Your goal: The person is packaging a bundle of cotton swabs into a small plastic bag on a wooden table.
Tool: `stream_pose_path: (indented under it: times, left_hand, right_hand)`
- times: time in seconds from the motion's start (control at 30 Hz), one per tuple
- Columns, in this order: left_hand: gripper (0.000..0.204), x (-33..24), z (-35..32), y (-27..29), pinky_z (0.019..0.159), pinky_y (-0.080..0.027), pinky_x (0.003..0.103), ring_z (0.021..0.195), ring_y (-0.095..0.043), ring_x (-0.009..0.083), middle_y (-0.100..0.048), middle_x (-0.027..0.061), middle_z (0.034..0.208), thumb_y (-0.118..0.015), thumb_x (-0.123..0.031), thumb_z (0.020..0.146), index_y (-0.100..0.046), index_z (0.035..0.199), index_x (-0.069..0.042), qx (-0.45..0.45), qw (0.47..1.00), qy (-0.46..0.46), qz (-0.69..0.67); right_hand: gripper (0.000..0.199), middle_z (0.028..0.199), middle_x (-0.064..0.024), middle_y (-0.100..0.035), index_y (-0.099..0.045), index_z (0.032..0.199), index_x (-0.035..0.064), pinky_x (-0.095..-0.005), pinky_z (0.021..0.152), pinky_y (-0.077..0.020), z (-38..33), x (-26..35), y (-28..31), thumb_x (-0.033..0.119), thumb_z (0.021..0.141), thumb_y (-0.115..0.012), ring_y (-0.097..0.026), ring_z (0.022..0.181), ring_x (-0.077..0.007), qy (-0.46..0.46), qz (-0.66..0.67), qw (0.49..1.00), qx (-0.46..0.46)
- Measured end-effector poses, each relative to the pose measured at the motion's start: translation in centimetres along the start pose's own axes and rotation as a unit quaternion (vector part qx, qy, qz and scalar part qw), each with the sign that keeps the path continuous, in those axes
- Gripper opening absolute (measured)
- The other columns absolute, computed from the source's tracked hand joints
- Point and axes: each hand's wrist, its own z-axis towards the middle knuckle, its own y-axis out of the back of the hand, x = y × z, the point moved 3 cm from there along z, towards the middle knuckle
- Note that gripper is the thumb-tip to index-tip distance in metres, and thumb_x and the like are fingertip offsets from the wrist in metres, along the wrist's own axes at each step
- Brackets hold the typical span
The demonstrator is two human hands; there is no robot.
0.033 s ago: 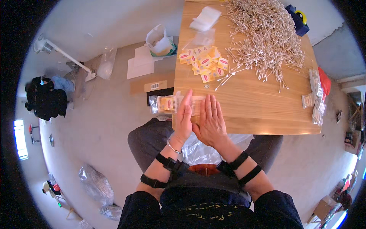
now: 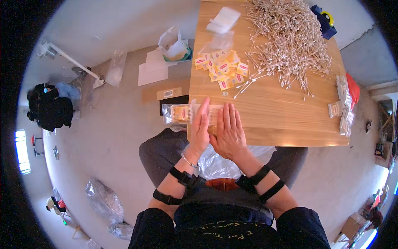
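**Q:** State the position of the left hand [image 2: 200, 128].
**A:** The left hand stands on its side at the table's left edge, near the near-left corner. Its fingers are straight and held together, with the thumb alongside. Whether it pinches anything cannot be told.

**Q:** State the position of the right hand [image 2: 230, 132].
**A:** It lies just beside the left hand, palm down, with extended fingers close together. Its fingertips rest at a row of thin white cotton swabs [image 2: 214, 113], visible between the two hands. The palm's underside is hidden.

**Q:** Locate the packet.
**A:** The clear plastic packet with a yellow card and swabs inside [image 2: 180, 112] lies beside the left hand and projects past the left edge of the light wooden table [image 2: 273, 130]. Whether the swab row belongs to this packet cannot be told.

**Q:** List the remaining items on the table.
**A:** Loose yellow-and-white printed cards with red ovals [image 2: 224, 68] overlap near the left edge, farther from the person than the hands. A stack of translucent white plastic bags [image 2: 224, 20] lies beyond them, toward the far-left corner. A large heap of loose white-tipped cotton swabs [image 2: 290, 41] covers the far part, toward the right edge. Filled clear packets [image 2: 344, 106] line the right edge, near the near-right corner.

**Q:** What is worn on the arms?
**A:** A silver-coloured bangle [image 2: 189, 160] circles the left wrist; black straps [image 2: 167, 197] band both forearms.
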Motion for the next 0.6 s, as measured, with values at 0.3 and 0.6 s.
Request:
stream_pose_path:
  times: [0.3,0.6]
  left_hand:
    - [0.055,1.0,0.1,0.2,0.118,-0.016,0.037,0.143,-0.024,0.0245,-0.028,0.0168,0.154,-0.033,-0.032,0.105,-0.029,0.145,0.006,0.04,0.998,0.041,0.0]
    - [0.056,2.3,1.2,0.9,0.119,-0.015,0.039,0.144,-0.022,0.026,-0.026,0.0184,0.153,-0.031,-0.032,0.105,-0.028,0.144,0.008,-0.028,0.996,0.02,-0.086]
  right_hand:
    - [0.077,0.149,-0.0329,-0.025,-0.033,0.139,-0.0137,-0.0486,0.118,-0.0119,-0.2,0.1,0.1,0.046,0.091,-0.042,-0.017,0.143,-0.0435,0.007,0.022,1.0,-0.004]
    - [0.072,0.148,-0.0322,-0.026,-0.033,0.138,-0.0143,-0.0488,0.118,-0.0131,1.0,0.4,-0.3,0.042,0.093,-0.04,-0.018,0.143,-0.0426,-0.006,0.014,0.999,-0.03]
